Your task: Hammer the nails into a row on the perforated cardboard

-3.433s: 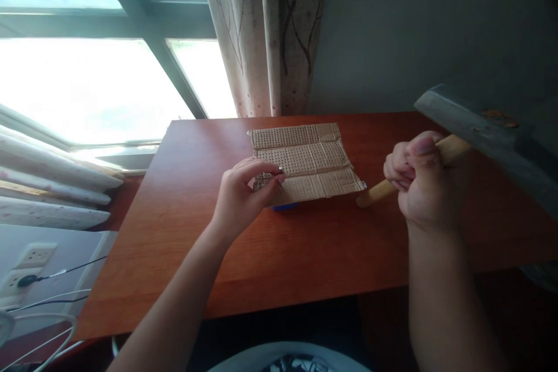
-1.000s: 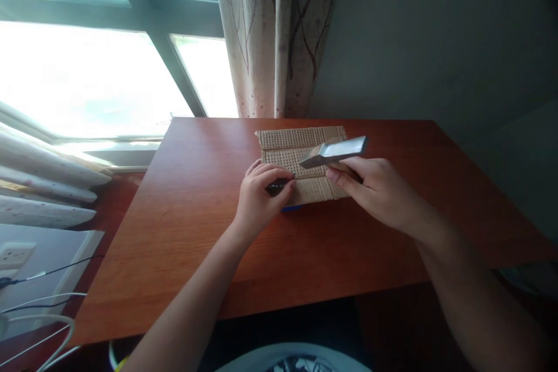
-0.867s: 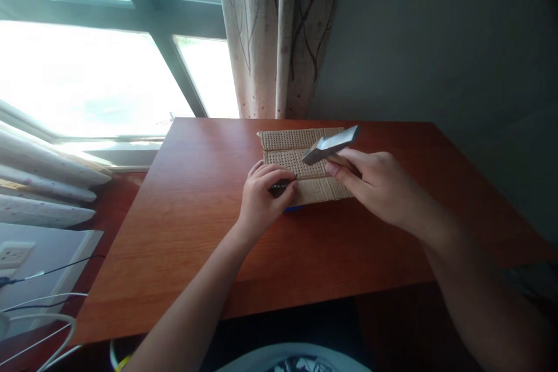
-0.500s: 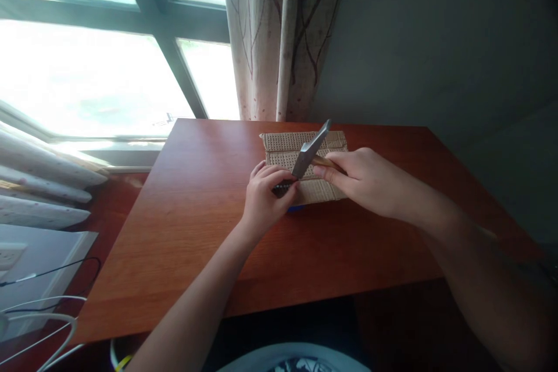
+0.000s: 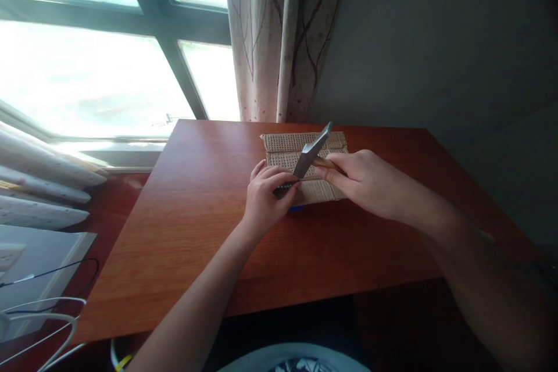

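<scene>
A piece of cardboard (image 5: pixel 322 190) with rows of small holes lies at the middle of the table's far half. My right hand (image 5: pixel 361 177) is closed round the wooden handle of a hammer (image 5: pixel 308 154). The metal head slants over the cardboard, its lower end close to my left fingertips. My left hand (image 5: pixel 268 192) rests at the cardboard's left edge, thumb and forefinger brought together in a pinch. What they hold, if anything, is too small to make out. A bit of something blue (image 5: pixel 296 208) shows under the near edge of the cardboard.
The reddish-brown wooden table (image 5: pixel 183 232) reaches to the window (image 5: pixel 87 81) and a patterned curtain (image 5: pixel 261 40). A dark wall (image 5: pixel 436 40) stands to the right. White and black cables (image 5: pixel 65 317) hang by a socket (image 5: pixel 9 257) at lower left.
The hammer head has shifted very slightly downward and to the right in view. Both hands keep practically the same place and grip.
</scene>
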A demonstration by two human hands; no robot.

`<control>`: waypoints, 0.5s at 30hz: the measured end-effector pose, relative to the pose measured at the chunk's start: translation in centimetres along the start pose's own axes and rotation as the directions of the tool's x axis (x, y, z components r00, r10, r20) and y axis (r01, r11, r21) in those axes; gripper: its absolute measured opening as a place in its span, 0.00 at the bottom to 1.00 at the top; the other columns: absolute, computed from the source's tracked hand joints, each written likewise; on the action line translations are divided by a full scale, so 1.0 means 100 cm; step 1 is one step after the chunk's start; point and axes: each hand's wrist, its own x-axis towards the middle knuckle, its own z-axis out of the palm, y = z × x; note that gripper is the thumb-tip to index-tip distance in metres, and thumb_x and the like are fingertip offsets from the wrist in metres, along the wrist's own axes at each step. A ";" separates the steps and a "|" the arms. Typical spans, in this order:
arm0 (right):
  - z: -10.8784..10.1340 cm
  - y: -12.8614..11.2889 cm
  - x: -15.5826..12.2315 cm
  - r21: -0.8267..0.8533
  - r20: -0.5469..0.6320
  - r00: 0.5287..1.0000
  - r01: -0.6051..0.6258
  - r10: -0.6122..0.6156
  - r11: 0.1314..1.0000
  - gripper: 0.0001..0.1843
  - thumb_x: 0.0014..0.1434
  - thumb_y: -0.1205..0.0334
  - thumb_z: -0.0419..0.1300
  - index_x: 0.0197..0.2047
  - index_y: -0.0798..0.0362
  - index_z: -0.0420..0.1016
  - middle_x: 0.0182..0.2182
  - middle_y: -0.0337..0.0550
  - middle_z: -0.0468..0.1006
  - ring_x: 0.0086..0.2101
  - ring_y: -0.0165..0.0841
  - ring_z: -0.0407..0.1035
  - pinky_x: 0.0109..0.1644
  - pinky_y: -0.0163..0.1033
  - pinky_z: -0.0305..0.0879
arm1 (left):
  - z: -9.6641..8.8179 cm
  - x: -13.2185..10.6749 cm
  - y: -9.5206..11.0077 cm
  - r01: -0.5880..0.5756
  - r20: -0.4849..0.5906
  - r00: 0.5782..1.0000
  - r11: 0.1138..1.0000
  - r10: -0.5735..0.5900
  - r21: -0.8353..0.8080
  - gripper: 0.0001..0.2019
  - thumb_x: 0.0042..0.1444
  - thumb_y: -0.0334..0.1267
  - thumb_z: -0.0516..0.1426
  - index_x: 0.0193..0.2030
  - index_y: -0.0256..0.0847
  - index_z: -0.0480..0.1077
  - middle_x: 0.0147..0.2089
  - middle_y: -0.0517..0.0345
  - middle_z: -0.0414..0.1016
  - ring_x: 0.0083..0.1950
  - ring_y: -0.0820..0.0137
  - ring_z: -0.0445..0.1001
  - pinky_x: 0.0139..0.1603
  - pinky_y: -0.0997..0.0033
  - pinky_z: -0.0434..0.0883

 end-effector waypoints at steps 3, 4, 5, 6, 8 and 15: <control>-0.002 -0.002 -0.002 0.002 -0.044 0.999 -0.013 0.013 1.000 0.21 0.69 0.50 0.52 0.26 0.50 0.61 0.21 0.35 0.68 0.23 0.29 0.60 0.29 0.38 0.50 | 0.000 0.000 0.000 -0.003 -0.004 1.000 1.000 0.003 -0.007 0.04 0.59 0.39 0.61 0.36 0.46 0.78 0.40 0.59 0.83 0.44 0.66 0.80 0.71 0.51 0.58; -0.002 -0.002 -0.003 0.000 -0.058 0.998 -0.015 0.015 1.000 0.22 0.69 0.50 0.52 0.26 0.50 0.60 0.21 0.35 0.67 0.23 0.29 0.60 0.29 0.38 0.50 | 0.000 0.000 0.000 -0.004 -0.005 1.000 1.000 0.004 -0.011 0.04 0.59 0.38 0.61 0.36 0.46 0.78 0.41 0.59 0.83 0.44 0.66 0.80 0.71 0.51 0.58; -0.002 -0.003 -0.004 -0.005 -0.067 0.998 -0.017 0.017 1.000 0.22 0.70 0.50 0.52 0.26 0.50 0.60 0.21 0.35 0.67 0.23 0.29 0.60 0.29 0.38 0.50 | 0.000 0.000 0.000 -0.005 -0.004 1.000 1.000 0.005 -0.013 0.04 0.59 0.38 0.61 0.36 0.45 0.78 0.41 0.59 0.83 0.44 0.66 0.80 0.71 0.51 0.58; -0.002 -0.003 -0.004 -0.016 -0.070 0.997 -0.019 0.018 1.000 0.22 0.70 0.50 0.52 0.26 0.50 0.60 0.21 0.35 0.67 0.23 0.29 0.59 0.29 0.38 0.49 | 0.000 0.000 0.000 -0.006 -0.004 1.000 1.000 0.006 -0.014 0.04 0.59 0.38 0.61 0.36 0.45 0.78 0.41 0.59 0.83 0.44 0.66 0.80 0.70 0.51 0.58; -0.001 -0.002 -0.004 -0.046 -0.054 0.998 -0.024 0.022 0.999 0.21 0.69 0.50 0.52 0.26 0.49 0.61 0.21 0.36 0.67 0.23 0.29 0.59 0.29 0.38 0.49 | 0.000 0.000 0.000 -0.011 -0.004 1.000 1.000 0.011 -0.014 0.03 0.59 0.38 0.62 0.35 0.45 0.78 0.41 0.59 0.83 0.44 0.66 0.80 0.70 0.51 0.58; 0.001 0.001 -0.005 -0.034 -0.066 0.998 0.002 -0.005 0.999 0.20 0.70 0.51 0.52 0.27 0.50 0.62 0.21 0.36 0.69 0.23 0.30 0.61 0.29 0.38 0.50 | 0.001 0.000 -0.001 0.005 0.010 1.000 1.000 -0.005 -0.009 0.04 0.59 0.39 0.62 0.36 0.46 0.78 0.41 0.58 0.84 0.45 0.65 0.80 0.71 0.50 0.58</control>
